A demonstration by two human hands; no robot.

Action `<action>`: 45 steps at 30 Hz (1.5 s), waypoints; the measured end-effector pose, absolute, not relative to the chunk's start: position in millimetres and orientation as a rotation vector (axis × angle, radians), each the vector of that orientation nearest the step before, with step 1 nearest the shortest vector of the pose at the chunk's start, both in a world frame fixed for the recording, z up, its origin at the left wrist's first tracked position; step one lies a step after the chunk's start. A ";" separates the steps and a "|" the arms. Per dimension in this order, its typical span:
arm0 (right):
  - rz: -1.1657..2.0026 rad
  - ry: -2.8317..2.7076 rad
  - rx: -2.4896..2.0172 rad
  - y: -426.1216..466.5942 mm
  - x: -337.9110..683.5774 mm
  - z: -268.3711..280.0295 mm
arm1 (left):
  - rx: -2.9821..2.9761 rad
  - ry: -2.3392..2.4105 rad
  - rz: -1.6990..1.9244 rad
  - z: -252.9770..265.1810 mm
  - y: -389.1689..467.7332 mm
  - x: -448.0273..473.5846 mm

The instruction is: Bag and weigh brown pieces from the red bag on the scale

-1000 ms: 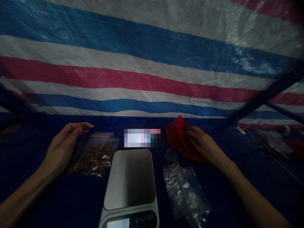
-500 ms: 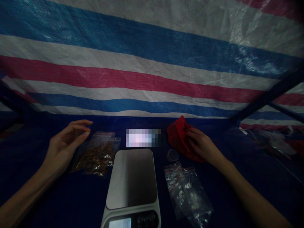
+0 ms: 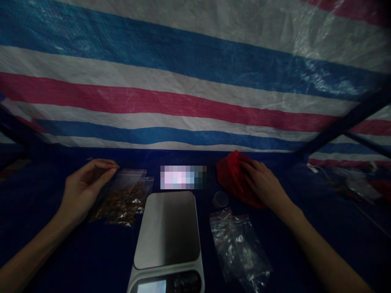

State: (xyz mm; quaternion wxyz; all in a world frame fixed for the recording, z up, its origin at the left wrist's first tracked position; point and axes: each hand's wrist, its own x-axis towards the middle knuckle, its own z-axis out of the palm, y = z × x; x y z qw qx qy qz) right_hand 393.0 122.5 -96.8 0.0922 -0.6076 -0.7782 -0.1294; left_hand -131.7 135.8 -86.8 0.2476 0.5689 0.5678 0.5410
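Note:
My left hand (image 3: 87, 185) has its thumb and fingertips pinched together at the upper left corner of the clear zip-lock bags (image 3: 125, 203), which hold brown dried pieces. What sits between those fingertips is too small to make out. On the right, my right hand (image 3: 259, 183) grips the crumpled red plastic bag (image 3: 230, 177), its fingers curled at the mouth and partly hidden. A digital kitchen scale (image 3: 168, 228) with a bare metal plate stands between the hands, its display lit. Beside the red bag sits a small clear round cup (image 3: 220, 199).
Flat clear zip-lock bags (image 3: 241, 248) lie right of the scale on the dark blue surface (image 3: 79, 252). Behind the scale is a blurred-out bright rectangle (image 3: 180, 177). Striped tarpaulin (image 3: 183, 97) slopes above, with a dark frame bar (image 3: 336, 126) at right.
My left hand's thumb and fingers have closed into a pinch and come slightly lower. My right hand has shifted a little at the red bag's mouth, and the bag has changed shape.

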 end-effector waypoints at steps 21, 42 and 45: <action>-0.244 -2.358 -1.679 136.1 383.0 -92.8 | 1.517 1.603 1.448 -87.4 135.2 -128.9; -0.203 -1.925 -1.513 100.8 381.3 -30.7 | 1.528 1.600 1.465 -86.2 134.0 -127.8; -0.172 -1.892 -1.474 90.5 365.5 -23.6 | 1.541 1.615 1.454 -85.9 134.4 -126.1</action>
